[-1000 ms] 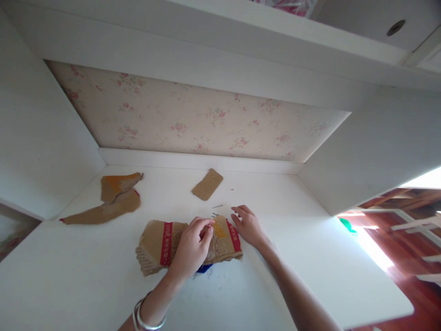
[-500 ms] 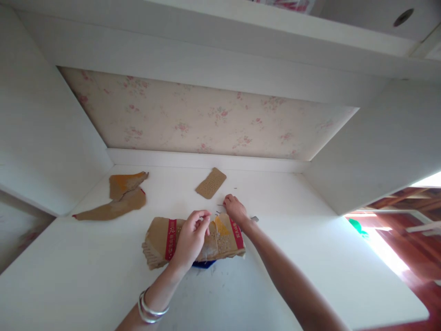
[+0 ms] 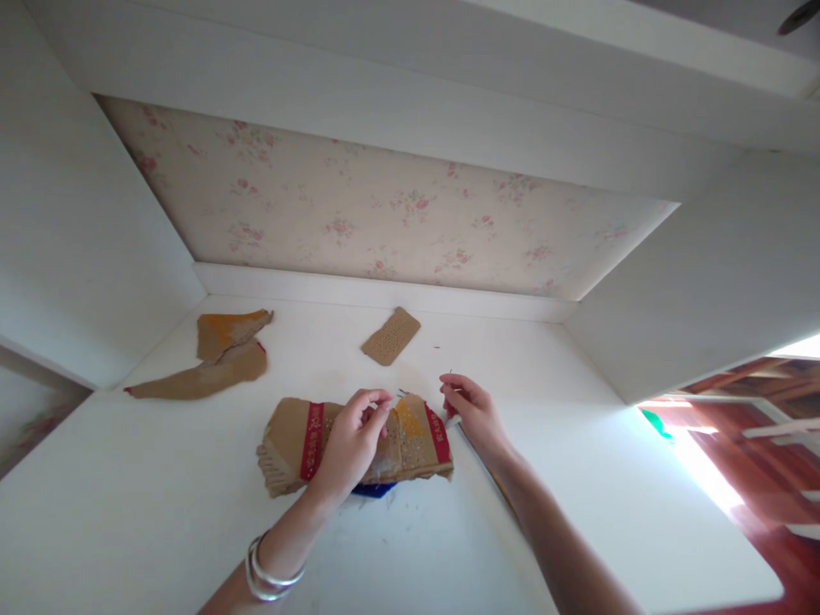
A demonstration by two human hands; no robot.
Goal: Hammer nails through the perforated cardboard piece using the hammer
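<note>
A torn piece of brown cardboard (image 3: 410, 457) with red printed tape strips and many small holes lies in front of me. A dark blue thing (image 3: 374, 490) shows from under its near edge. My left hand (image 3: 359, 436) rests over the cardboard's middle, thumb and fingertips pinched; what they hold, if anything, is hidden. Right of the cardboard, my right hand (image 3: 466, 403) is closed in a pinch, and a thin dark nail-like piece (image 3: 450, 372) sticks up from its fingertips. Similar thin dark pieces (image 3: 403, 393) lie at the cardboard's far edge.
A small perforated cardboard piece (image 3: 391, 336) lies farther back on the white desktop (image 3: 307, 342). Torn cardboard scraps (image 3: 211, 373) are at the left. A long thin stick-like thing (image 3: 490, 474) lies partly under my right forearm. White panels stand at both sides.
My right hand has lifted and moved right, away from the cardboard's far edge, with the thin nail-like piece between its fingertips. The left hand keeps its place. The view has shifted slightly.
</note>
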